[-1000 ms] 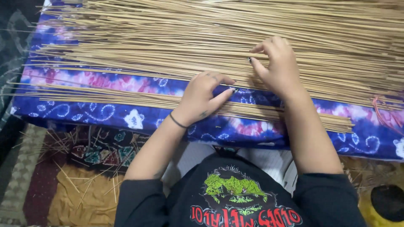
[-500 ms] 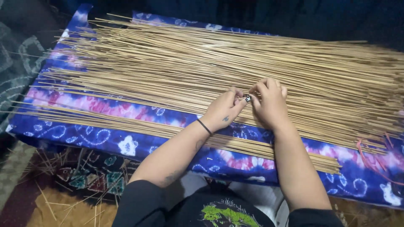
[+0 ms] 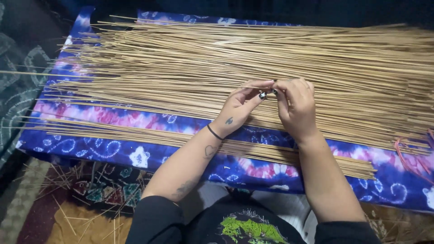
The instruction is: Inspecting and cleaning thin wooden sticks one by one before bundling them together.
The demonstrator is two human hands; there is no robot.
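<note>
A wide pile of thin tan sticks (image 3: 190, 63) lies lengthwise across a blue and purple tie-dye cloth (image 3: 135, 156). My left hand (image 3: 242, 106) and my right hand (image 3: 296, 106) meet over the pile's near edge, fingertips together. Both pinch a single thin stick (image 3: 253, 87) that runs off to the left between the fingers. A smaller row of sticks (image 3: 135, 133) lies apart on the cloth, nearer to me, passing under my forearms.
Loose stick bits (image 3: 68, 185) are scattered on a patterned mat (image 3: 99, 192) at the lower left. A red rubber band (image 3: 407, 156) lies on the cloth at the right. A dark patterned fabric (image 3: 18, 81) borders the left side.
My hands have come together from flat and apart on the pile, and now pinch one stick. The view has shifted so more of the pile shows.
</note>
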